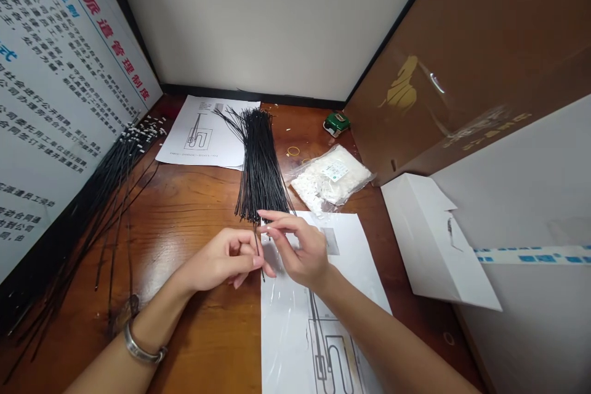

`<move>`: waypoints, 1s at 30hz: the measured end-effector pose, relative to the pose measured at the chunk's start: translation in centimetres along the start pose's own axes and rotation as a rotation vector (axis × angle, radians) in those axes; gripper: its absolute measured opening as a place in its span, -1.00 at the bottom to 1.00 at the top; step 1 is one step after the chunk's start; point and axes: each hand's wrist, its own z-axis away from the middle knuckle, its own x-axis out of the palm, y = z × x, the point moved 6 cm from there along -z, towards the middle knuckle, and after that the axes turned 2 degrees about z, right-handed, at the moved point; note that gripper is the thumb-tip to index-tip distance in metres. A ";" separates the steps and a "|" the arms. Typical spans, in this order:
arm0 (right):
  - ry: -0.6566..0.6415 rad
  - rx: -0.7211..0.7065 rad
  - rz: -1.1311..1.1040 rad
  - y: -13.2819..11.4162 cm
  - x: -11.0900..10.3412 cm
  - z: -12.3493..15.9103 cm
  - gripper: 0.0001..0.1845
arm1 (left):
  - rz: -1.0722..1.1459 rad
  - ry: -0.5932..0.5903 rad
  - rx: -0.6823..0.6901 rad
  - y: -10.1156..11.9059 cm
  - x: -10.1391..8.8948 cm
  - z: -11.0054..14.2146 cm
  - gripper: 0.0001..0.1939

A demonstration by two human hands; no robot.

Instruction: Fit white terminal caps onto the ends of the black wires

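My left hand (231, 258) is closed, with thumb and fingers pinching a thin black wire (257, 240). One end of that wire sticks out below the fingers, and its upper part runs toward the bundle. Close by on the right, my right hand (300, 249) is in a pinch, its fingertips beside the wire's upper part. Whatever sits between those fingertips is too small to make out. Just beyond both hands lies a thick bundle of black wires (262, 166). A clear bag of small white parts (332, 177) rests to the right of the bundle.
A drawing sheet (341, 271) lies under my right hand, and another drawing sheet (184, 135) is behind. More black wires with white ends (106, 184) lean at left. A green tape measure (337, 124), a yellow rubber band (293, 151) and a white folded box (429, 246) are at right.
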 end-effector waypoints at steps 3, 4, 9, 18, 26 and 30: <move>-0.052 -0.041 -0.054 -0.8 0.5 -0.1 -0.79 | -0.132 -0.019 -0.020 -0.2 0.3 0.0 -0.71; -0.049 -0.051 -0.046 -1.1 0.5 -0.1 -0.79 | -0.177 -0.015 -0.017 -0.2 0.3 0.1 -0.69; 0.138 -0.055 0.062 -2.0 -1.1 0.3 -0.76 | -0.100 0.078 0.054 -0.1 -0.3 -0.2 -0.46; -0.057 -0.251 -0.045 -4.1 0.8 0.5 -0.84 | 0.097 0.542 0.108 0.3 -1.5 -0.9 -0.68; 0.105 -0.159 0.086 -2.2 -0.5 -0.2 -0.77 | -0.317 0.240 0.176 1.1 0.3 -0.1 -0.68; 0.135 -0.119 0.133 -2.1 -0.7 0.0 -0.78 | -0.384 0.199 0.162 1.1 0.5 -0.1 -0.59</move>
